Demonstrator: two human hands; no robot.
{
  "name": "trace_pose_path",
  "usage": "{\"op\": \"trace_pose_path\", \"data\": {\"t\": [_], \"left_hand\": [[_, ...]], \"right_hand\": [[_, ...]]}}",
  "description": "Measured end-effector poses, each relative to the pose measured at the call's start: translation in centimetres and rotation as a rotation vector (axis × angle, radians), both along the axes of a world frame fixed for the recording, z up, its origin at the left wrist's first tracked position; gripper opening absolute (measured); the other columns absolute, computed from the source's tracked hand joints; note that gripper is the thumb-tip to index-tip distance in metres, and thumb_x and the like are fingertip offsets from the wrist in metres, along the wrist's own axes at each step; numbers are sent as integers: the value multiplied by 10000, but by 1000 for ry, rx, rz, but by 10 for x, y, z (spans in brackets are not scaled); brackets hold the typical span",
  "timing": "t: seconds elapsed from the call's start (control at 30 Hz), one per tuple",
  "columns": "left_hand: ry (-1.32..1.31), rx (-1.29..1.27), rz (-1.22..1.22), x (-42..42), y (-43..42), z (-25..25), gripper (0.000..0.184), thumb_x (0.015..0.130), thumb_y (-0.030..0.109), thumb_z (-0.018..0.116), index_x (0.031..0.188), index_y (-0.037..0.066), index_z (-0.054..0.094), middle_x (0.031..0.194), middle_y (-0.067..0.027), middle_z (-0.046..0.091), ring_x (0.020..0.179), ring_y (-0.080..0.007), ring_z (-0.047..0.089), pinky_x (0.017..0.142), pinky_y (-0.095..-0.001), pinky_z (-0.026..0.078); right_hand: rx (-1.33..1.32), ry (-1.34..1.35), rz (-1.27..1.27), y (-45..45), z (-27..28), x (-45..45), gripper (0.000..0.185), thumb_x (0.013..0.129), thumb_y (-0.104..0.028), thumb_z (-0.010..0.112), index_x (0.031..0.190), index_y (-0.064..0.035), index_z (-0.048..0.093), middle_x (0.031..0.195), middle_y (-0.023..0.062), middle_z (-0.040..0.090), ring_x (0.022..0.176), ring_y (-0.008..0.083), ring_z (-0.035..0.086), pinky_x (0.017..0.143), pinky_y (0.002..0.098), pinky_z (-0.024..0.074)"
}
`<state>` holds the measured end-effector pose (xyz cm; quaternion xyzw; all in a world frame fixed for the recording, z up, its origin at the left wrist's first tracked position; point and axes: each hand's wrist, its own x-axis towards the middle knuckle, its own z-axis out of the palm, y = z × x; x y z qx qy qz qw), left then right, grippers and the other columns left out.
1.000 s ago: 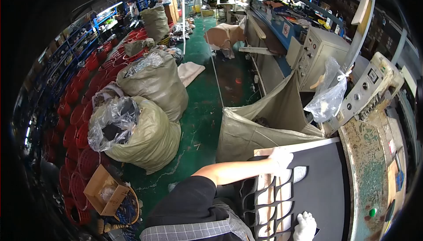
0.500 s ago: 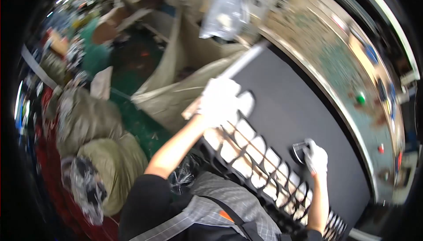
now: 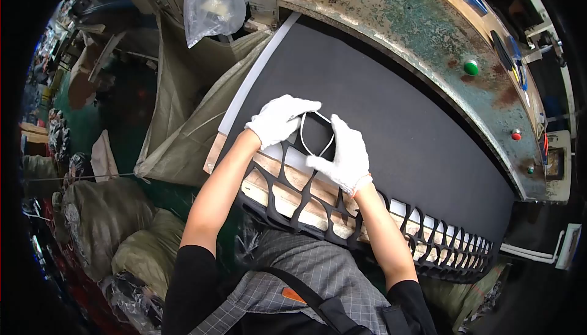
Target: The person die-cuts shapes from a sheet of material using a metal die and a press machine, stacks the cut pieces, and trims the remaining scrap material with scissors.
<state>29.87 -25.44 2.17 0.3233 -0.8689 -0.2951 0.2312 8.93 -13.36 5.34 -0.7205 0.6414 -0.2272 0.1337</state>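
A thin, metal-edged cutting die (image 3: 302, 133), shaped like a pointed loop, rests on the black sheet (image 3: 379, 96). My left hand (image 3: 281, 119), in a white glove, grips its upper left edge with the fingers reaching over the top. From the right, my gloved right hand (image 3: 343, 156) pinches the die between thumb and fingers. Just below both hands, the near side of the sheet is a black lattice (image 3: 299, 203) of leaf-shaped holes. Pale wooden boards (image 3: 263, 191) show through these holes.
A worn green machine beam (image 3: 397, 23) with green (image 3: 470, 67) and red (image 3: 516, 134) buttons spans the far side. A clear plastic bag (image 3: 214, 4) hangs at upper left, above a large woven sack (image 3: 183, 90). Stuffed sacks (image 3: 98, 219) lie on the floor at left.
My right hand has brought the cutting die from the right part of the sheet to the left end. My left hand now meets it there. The view has turned and sharpened.
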Motion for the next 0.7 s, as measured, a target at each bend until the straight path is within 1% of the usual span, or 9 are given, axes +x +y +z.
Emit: {"op": "trace_pose_path", "data": {"t": [0.07, 0.2, 0.27, 0.33, 0.37, 0.47, 0.6, 0.67, 0.7], "left_hand": [[-3, 14, -5, -2, 1, -3, 512, 878, 50, 644, 1378, 158, 670, 1254, -63, 722, 1038, -289, 643, 988, -390, 510], [80, 54, 11, 1, -3, -2, 502, 863, 65, 674, 1358, 151, 684, 1234, -66, 727, 1028, -287, 648, 973, -392, 517], [32, 273, 35, 2, -7, 8, 475, 851, 77, 697, 1321, 141, 708, 1213, -75, 732, 1035, -284, 655, 972, -382, 521], [46, 200, 11, 0, -11, 1, 452, 873, 100, 668, 1320, 153, 706, 1231, -64, 728, 1054, -274, 649, 998, -386, 513], [58, 123, -15, 0, -12, -2, 431, 895, 123, 640, 1319, 165, 705, 1249, -53, 723, 1074, -264, 643, 1024, -390, 506], [34, 224, 18, -5, -15, 14, 429, 881, 110, 650, 1305, 150, 710, 1246, -57, 724, 1100, -265, 645, 1030, -388, 505], [-26, 333, 71, -18, -31, 20, 420, 878, 83, 651, 1291, 125, 713, 1241, -83, 725, 1128, -285, 651, 1039, -387, 506], [26, 201, 90, -26, -39, 13, 411, 876, 74, 653, 1280, 114, 716, 1234, -92, 727, 1124, -295, 655, 1032, -392, 510], [86, 80, 115, -32, -42, 13, 402, 874, 66, 654, 1269, 103, 719, 1228, -100, 728, 1121, -306, 659, 1025, -398, 515]], "right_hand": [[18, 17, 46, 1, -5, 1, 1082, 639, -390, 919, 1498, 64, 443, 1319, 255, 621, 1186, 419, 589, 1068, 475, 468], [44, -39, 11, -2, -10, -1, 1083, 629, -376, 925, 1500, 54, 448, 1303, 240, 630, 1144, 403, 598, 1028, 469, 479], [31, -39, 17, -2, -13, -2, 1085, 622, -375, 929, 1498, 51, 453, 1296, 235, 633, 1139, 400, 599, 1025, 467, 480], [0, -43, 15, -3, -15, -3, 1085, 600, -368, 937, 1487, 48, 470, 1263, 221, 643, 1123, 393, 602, 1017, 463, 480], [4, -44, 16, -4, -16, -4, 1085, 600, -368, 937, 1487, 48, 470, 1263, 221, 643, 1123, 393, 602, 1017, 463, 480], [-20, -25, 22, -9, -18, -8, 1080, 619, -385, 914, 1506, 24, 455, 1353, 195, 625, 1114, 367, 605, 997, 445, 473], [-29, -24, 21, -27, -10, -18, 1090, 632, -402, 905, 1513, 35, 435, 1344, 218, 619, 1104, 372, 603, 986, 458, 471], [176, -47, 9, -38, 1, -26, 1095, 693, -460, 890, 1529, 53, 402, 1418, 277, 559, 1219, 408, 574, 1063, 475, 448], [160, -51, 6, -41, 5, -37, 1095, 693, -460, 890, 1529, 53, 402, 1418, 277, 559, 1219, 408, 574, 1063, 475, 448]]}}
